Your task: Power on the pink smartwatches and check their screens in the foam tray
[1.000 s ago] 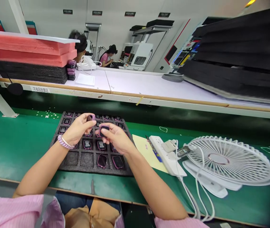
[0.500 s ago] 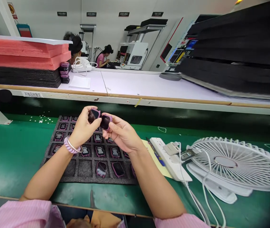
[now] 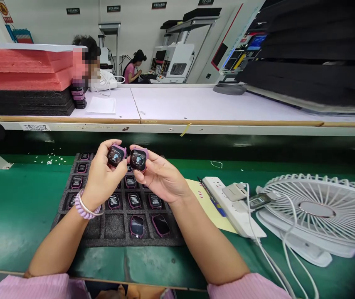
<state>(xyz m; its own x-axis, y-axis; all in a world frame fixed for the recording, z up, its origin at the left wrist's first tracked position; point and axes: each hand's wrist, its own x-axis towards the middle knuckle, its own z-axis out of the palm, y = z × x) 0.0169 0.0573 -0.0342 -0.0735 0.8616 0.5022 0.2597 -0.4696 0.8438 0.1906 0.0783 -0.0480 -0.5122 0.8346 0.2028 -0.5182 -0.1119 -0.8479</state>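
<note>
My left hand (image 3: 107, 178) is closed on a purple-framed smartwatch (image 3: 116, 156) whose screen is lit with a dial picture. Right beside it, a second purple smartwatch (image 3: 138, 159) with a similar lit screen is held in the fingers of my right hand (image 3: 163, 174). Both hands hover over a dark foam tray (image 3: 114, 226) divided into compartments. Several smartwatches sit in it, many showing lines of white text. In the front row, one watch (image 3: 137, 226) and another watch (image 3: 160, 225) have dark screens. My hands and forearms hide part of the tray.
To the right lie a yellow sheet (image 3: 227, 224), pens (image 3: 216, 207), a white power strip (image 3: 236, 211) with cables and a white fan (image 3: 317, 211). A shelf (image 3: 177, 104) behind carries pink foam (image 3: 24, 66) and black stacks (image 3: 305, 70). Two people sit beyond.
Both watch screens have gone from dark to lit with a dial picture. My hands still hold the two watches side by side, and the view has shifted slightly.
</note>
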